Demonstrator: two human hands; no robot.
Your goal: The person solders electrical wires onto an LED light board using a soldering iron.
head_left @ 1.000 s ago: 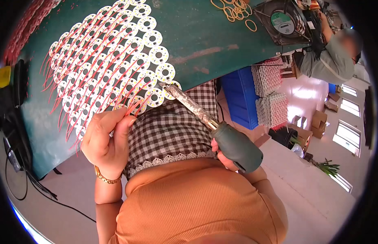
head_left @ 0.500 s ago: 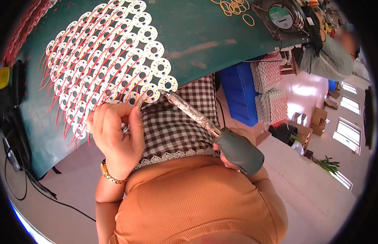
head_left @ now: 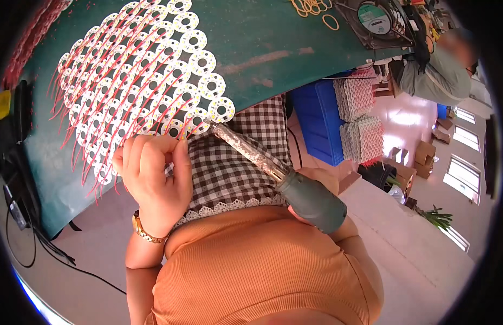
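The left hand (head_left: 156,168) curls, thumb and finger close together near the red wires (head_left: 156,111), seemingly to steady them; whether it pinches one cannot be told. At its three o'clock, the right hand (head_left: 323,180) grips the soldering iron (head_left: 262,161), tip toward ten o'clock, likely keeping those fingers off the metal. The sheet of white rings (head_left: 135,92) lies at eleven o'clock on the table (head_left: 248,35), presumably for easy reach. Since a second ago, the left fingertips have shifted toward one o'clock.
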